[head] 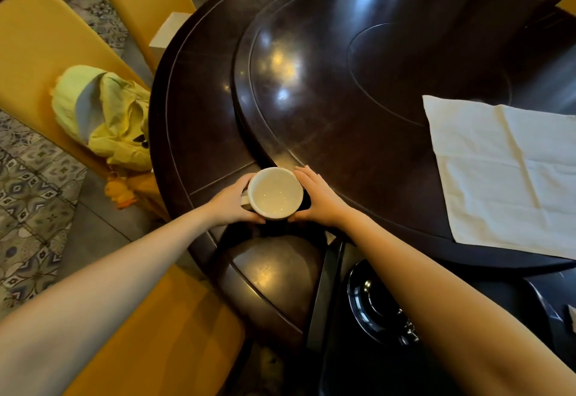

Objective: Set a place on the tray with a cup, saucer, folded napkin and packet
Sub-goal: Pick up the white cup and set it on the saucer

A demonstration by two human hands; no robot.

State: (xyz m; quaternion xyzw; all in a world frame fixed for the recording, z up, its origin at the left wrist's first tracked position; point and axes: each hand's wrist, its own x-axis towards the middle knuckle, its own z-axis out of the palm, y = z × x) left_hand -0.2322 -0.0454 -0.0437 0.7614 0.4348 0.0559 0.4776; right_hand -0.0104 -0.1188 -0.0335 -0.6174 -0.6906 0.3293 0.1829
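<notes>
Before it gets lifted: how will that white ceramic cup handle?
The white ceramic cup is probably rigid and breakable. It looks empty, so likely light. The glaze may be slippery; the left hand and right hand both cradling it should help.

The round, dark, glossy wooden table (199,90) in front of me carries a raised circular turntable of the same dark wood (343,90) at its centre. A creased white cloth napkin (511,174) lies spread flat on the turntable to my right — its near corner reaching the turntable's edge. A dark rectangular tray (327,296) sits at the table's near edge, holding a glossy black round saucer (371,308).
</notes>
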